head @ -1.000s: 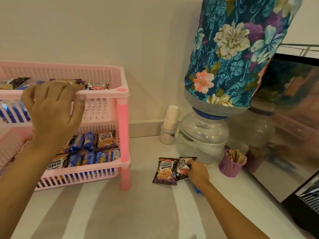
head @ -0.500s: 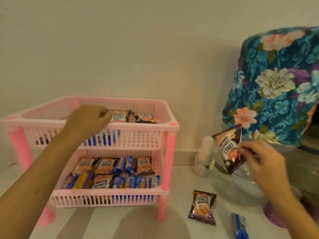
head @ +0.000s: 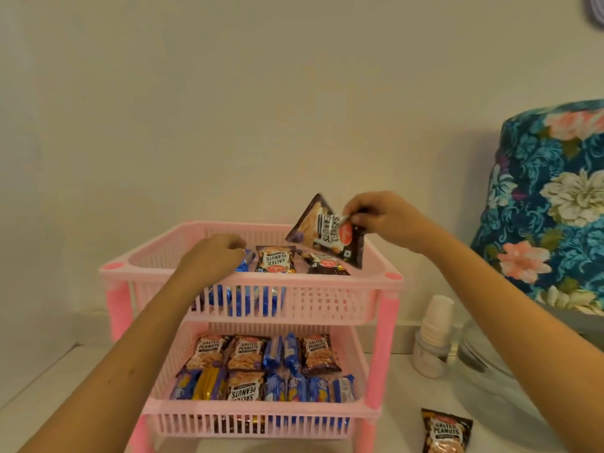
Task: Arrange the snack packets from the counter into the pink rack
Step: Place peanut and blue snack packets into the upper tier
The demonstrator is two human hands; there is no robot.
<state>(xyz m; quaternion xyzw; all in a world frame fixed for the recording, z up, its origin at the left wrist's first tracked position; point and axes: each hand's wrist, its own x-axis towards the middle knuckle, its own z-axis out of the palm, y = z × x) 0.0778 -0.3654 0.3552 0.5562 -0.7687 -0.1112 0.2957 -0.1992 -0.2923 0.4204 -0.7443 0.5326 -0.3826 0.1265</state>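
Fingers point(head: 354, 216) of right hand point(head: 380, 217) pinching peanut packet point(head: 327, 233) (tilted) above pink rack point(head: 327, 304) top rim, left hand point(head: 212, 256) curled inside.

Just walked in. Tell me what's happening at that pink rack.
A person is stocking the pink rack with snacks. Their right hand pinches a salted peanuts packet by a corner, tilted in the air over the top tier's right side. The left hand reaches into the top tier beside the packets already lying there. The lower tier is packed with peanut packets and blue wrappers. One more peanuts packet lies on the counter to the rack's right.
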